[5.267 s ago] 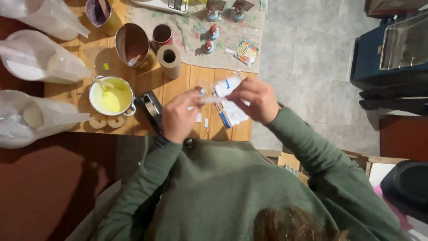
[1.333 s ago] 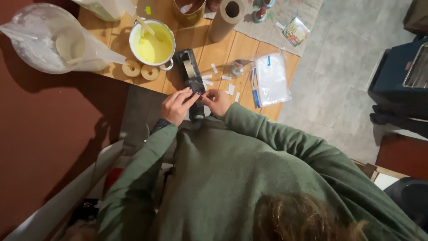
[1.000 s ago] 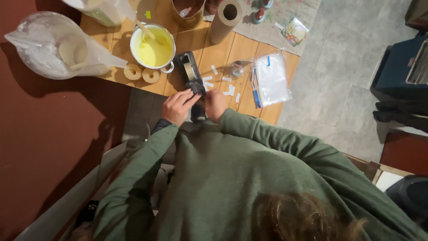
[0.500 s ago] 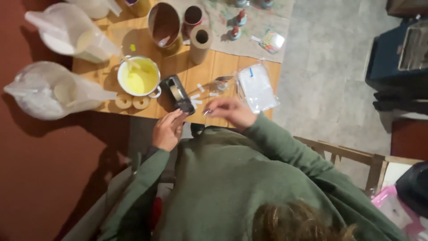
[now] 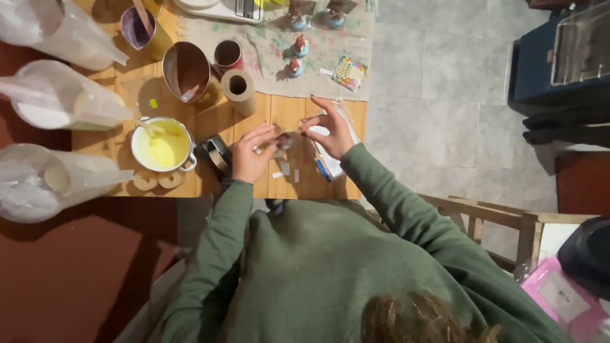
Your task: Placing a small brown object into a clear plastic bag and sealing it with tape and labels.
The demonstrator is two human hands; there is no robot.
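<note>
A small clear-wrapped item was held between both hands over the desk, approx. midway betw. them. The left hand had its grip narrow, fingertips pinched on the item's left side. The right hand touched the item's right side w/ thumb and forefinger only, other fingers spread wide and raised; whether that grip was closed on it could not be told. What was inside the wrap was too small to be made out.

Short white tape strips were seen lying on the wood just below the item. A stack of clear bags w/ blue edge was partly covered by the right hand. A black tape dispenser was placed just beside the left hand, on its left. Further left, a white pot of yellow stuff and two pale rings were set near the desk edge. A cardboard roll and a metal jug stood behind, well apart from the hands.
</note>
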